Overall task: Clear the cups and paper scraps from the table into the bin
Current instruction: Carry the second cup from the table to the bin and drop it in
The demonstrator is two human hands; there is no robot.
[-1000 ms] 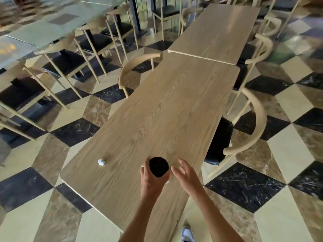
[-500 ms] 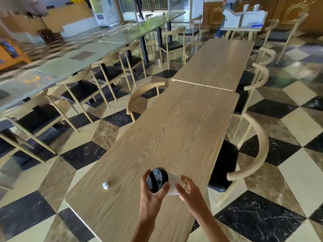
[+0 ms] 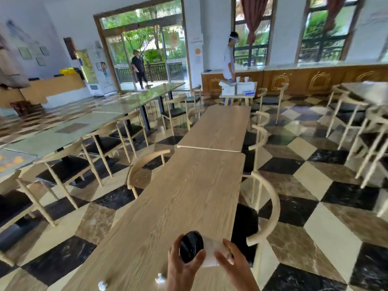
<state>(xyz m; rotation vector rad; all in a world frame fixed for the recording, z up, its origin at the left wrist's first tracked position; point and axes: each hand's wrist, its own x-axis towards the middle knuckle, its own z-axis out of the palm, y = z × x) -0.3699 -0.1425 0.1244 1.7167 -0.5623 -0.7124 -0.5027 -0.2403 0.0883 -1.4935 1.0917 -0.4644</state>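
Observation:
A white paper cup (image 3: 212, 254) with a black lid (image 3: 191, 246) lies tilted on its side above the near end of the long wooden table (image 3: 189, 202). My left hand (image 3: 182, 267) grips it at the lid end and my right hand (image 3: 230, 262) holds its base end. Two crumpled white paper scraps lie on the table near its front edge: one (image 3: 102, 285) at the left, one (image 3: 159, 278) just left of my left hand. No bin is in view.
Wooden chairs (image 3: 266, 208) stand along both sides of the table, one (image 3: 144, 164) at the left. A second wooden table (image 3: 218, 127) continues beyond. Two people stand far back by the door and counter. Glass-topped tables (image 3: 63, 133) fill the left.
The cup has been lifted off the table and tipped sideways; my right hand closed on its base. The camera tilted up, showing the room, and a second scrap came into view.

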